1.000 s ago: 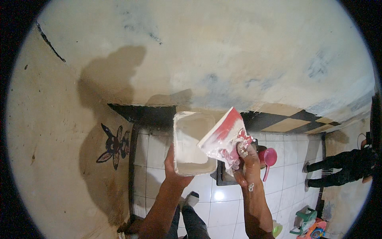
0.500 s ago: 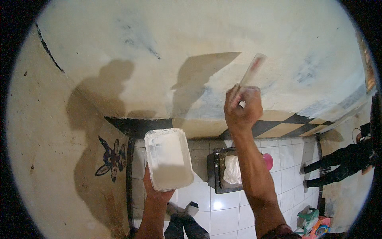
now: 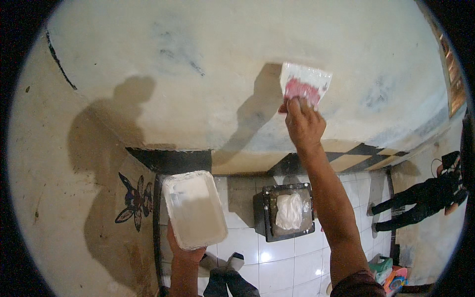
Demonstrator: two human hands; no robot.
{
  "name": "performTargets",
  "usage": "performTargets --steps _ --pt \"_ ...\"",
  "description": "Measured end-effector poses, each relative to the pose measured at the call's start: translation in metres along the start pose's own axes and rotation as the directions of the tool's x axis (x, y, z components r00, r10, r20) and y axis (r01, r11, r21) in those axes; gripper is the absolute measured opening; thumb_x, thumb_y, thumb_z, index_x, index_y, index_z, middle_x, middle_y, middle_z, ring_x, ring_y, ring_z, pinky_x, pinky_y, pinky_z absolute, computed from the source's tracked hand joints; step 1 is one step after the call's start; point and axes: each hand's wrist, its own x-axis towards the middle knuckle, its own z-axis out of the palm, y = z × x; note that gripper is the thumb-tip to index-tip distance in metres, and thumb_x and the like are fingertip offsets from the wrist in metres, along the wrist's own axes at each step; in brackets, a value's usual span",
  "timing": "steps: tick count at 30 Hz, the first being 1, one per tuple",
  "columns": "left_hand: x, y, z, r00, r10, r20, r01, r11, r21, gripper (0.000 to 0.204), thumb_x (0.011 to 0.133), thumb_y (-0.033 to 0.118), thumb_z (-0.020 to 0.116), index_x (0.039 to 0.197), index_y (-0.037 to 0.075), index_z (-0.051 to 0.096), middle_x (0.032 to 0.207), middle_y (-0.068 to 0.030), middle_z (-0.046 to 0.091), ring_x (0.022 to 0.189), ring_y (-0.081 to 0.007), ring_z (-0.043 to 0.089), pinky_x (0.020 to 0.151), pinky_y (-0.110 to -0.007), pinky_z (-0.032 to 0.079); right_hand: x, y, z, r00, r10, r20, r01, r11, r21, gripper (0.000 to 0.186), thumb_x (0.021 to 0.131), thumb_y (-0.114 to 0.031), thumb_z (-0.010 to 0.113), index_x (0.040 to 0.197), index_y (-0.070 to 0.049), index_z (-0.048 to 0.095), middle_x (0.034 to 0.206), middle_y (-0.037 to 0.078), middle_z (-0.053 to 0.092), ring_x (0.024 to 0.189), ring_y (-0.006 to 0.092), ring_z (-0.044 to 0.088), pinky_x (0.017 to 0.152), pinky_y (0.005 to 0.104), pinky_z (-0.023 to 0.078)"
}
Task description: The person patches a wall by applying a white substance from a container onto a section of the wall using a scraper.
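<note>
Spreader [image 3: 306, 81], broad-bladed, red and white, smeared with white material: raised at the far wall [image 3: 237, 39], right of centre. Right grip [image 3: 304, 123] clenched on its near end, fingers over the red part; from where I stand, cannot tell whether the blade's edge is touching. Left grip [image 3: 185, 250] grasping a pale rectangular tub [image 3: 220, 213] by its near end, held out over the tiled floor [image 3: 245, 242], left of centre.

Risks, by my judgement:
1. Tub appears supported at one end only. A dip of the left grip, with eyes on the blade, could tip the far end and spill the pale contents [image 3: 198, 213].
2. If the blade is overloaded or angled steeply, clots could drop to the floor or onto the black box [image 3: 259, 215], which stands right of the tub and bears a soft white lump [image 3: 288, 211].
3. Smears close to the fingers could let the tool slip or twist, leaving ridges.

Labels: none legible on spreader, tub or box. Black flower-shaped drawing [image 3: 139, 198] at left is no lettering. Green and orange items [image 3: 397, 278], near right: too small to read.
</note>
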Motion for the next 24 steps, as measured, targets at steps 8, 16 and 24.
performTargets --steps 8,16,24 --pt "0.001 0.001 -0.007 0.999 -0.036 -0.008 0.036 0.997 -0.064 0.056 0.093 0.045 0.041 0.132 0.006 0.047 0.127 -0.0135 0.055 0.113 -0.0310 0.056 0.094 -0.050 0.048 -0.004 0.007 -0.009 0.995 0.040 0.093 -0.043 0.999 0.029 0.015 0.074 -0.004 0.060 0.085 -0.015 0.057 0.077 0.001 0.061 0.067 0.0242 0.064 0.055 0.0378 0.052" --pt "-0.001 0.013 0.002 0.988 -0.144 0.046 0.147 0.987 -0.059 0.052 0.094 0.043 0.040 0.128 0.007 0.050 0.120 -0.0132 0.059 0.108 -0.0307 0.060 0.090 -0.049 0.050 -0.027 0.023 -0.031 0.961 0.230 0.156 -0.230 0.973 -0.018 0.016 0.073 -0.003 0.059 0.087 -0.008 0.056 0.075 0.010 0.059 0.071 0.0300 0.064 0.060 0.0397 0.051" --pt "-0.004 0.015 0.001 0.992 -0.126 0.000 0.126 0.992 -0.010 0.052 0.093 0.042 0.042 0.130 0.007 0.048 0.122 -0.0123 0.058 0.109 -0.0306 0.059 0.091 -0.049 0.050 0.019 0.080 -0.023 0.686 0.728 0.011 -0.690 0.645 0.329 0.017 0.081 -0.013 0.060 0.083 0.004 0.063 0.065 0.012 0.059 0.060 0.0210 0.055 0.060 0.0352 0.046"
